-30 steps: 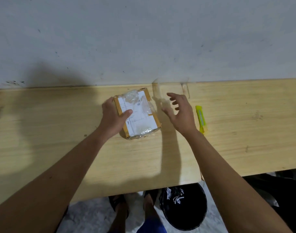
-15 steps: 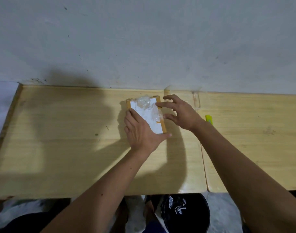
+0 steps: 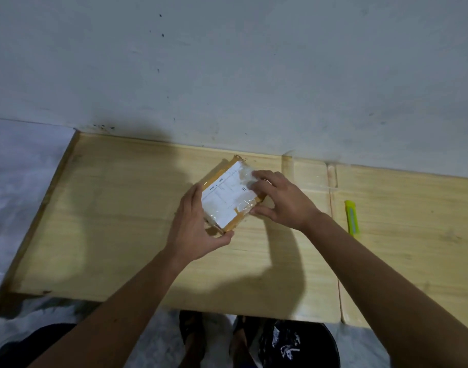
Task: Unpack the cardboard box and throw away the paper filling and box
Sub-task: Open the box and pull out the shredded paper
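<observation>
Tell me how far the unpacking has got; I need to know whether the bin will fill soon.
Nothing looks done: the small brown cardboard box with its white label is sealed under clear tape. In hand: the left hand and right hand both grip it over the wooden table. Left: cutting it open, perhaps with the yellow utility knife, emptying it, then binning filling and box in the black-lined bin.
</observation>
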### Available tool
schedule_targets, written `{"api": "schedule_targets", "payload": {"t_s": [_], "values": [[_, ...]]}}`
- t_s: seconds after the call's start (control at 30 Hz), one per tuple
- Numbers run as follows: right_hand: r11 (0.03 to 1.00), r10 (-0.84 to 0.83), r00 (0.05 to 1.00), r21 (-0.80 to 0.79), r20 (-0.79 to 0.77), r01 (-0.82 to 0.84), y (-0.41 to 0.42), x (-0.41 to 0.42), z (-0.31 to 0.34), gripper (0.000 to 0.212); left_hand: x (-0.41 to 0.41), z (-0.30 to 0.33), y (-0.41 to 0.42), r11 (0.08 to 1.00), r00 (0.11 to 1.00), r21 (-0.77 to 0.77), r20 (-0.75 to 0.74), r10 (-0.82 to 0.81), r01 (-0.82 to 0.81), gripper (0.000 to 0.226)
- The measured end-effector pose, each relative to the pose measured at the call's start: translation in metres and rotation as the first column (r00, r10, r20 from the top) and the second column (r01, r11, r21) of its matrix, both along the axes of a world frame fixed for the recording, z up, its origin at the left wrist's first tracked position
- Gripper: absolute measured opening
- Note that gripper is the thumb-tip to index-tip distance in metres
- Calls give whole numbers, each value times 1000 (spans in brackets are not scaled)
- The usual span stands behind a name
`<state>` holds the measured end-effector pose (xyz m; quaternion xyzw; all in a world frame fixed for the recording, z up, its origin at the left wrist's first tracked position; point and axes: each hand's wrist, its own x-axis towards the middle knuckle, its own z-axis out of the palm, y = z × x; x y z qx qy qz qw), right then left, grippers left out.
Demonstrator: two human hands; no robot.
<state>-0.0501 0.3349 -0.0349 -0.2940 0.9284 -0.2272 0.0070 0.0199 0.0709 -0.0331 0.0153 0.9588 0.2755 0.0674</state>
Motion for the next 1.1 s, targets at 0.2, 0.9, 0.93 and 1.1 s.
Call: {"api": "schedule_targets", "payload": {"t_s": [0.2, 0.9, 0.93, 1.1], "values": [[997, 11, 1000, 79, 25, -13, -12, -3, 2, 75, -2, -6, -20, 979, 1000, 203, -2, 2, -2, 135], [989, -96, 995, -113, 34, 100, -29, -45, 59, 26, -28, -17, -43, 936, 984, 349, 147, -96, 39, 145], [973, -157, 985, -161, 72, 167, -31, -51, 62, 27, -31, -16, -46, 941, 981, 335, 158, -111, 52, 146], [900, -311, 927, -249, 209, 358, -39, -74, 57, 40, -35, -13, -52, 927, 970, 364, 176, -167, 93, 152]]}}
